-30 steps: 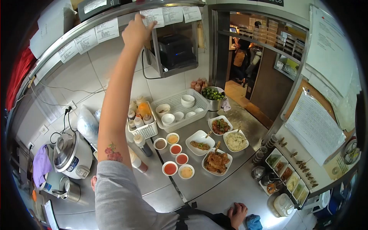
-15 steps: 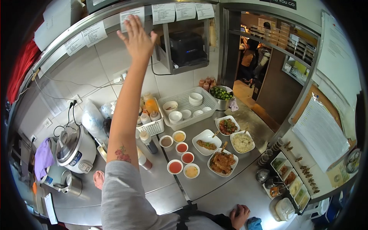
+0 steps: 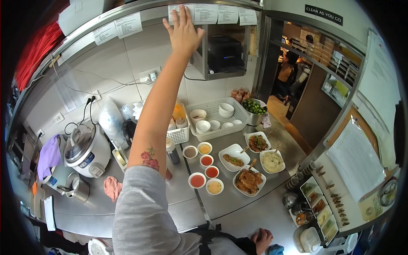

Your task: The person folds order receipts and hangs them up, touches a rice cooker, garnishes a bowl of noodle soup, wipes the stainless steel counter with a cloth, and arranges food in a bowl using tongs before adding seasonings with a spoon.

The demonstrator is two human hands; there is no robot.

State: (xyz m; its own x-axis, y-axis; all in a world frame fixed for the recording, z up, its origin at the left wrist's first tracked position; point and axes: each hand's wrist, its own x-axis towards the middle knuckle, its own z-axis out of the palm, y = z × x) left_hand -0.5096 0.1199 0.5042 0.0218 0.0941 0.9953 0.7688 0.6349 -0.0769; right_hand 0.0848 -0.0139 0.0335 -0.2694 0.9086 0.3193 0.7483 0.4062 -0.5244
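Note:
My left hand (image 3: 185, 36) is raised at the end of a stretched arm, fingers spread and flat against a printed paper slip (image 3: 171, 8) on the metal rail. More printed slips (image 3: 206, 14) hang to its right. Low in the view, my right hand (image 3: 262, 240) rests on the steel counter with curled fingers, beside a blue cloth (image 3: 276, 249). Whatever it may hold is hidden. Between the hands stand a plate of fried chicken (image 3: 248, 180), a rice dish (image 3: 272, 162) and several small sauce bowls (image 3: 197, 180).
A rice cooker (image 3: 87, 153) and a pink cloth (image 3: 112, 188) are on the left. At the back are a white basket (image 3: 199, 135) with bowls and a pot of green limes (image 3: 254, 106). Garnish trays (image 3: 325, 216) line the right side. A person (image 3: 285, 74) is beyond the doorway.
The view has shifted, so the counter and wall appear further right or lower. My left hand stays spread on the slip at the rail; my right hand still rests curled on the counter.

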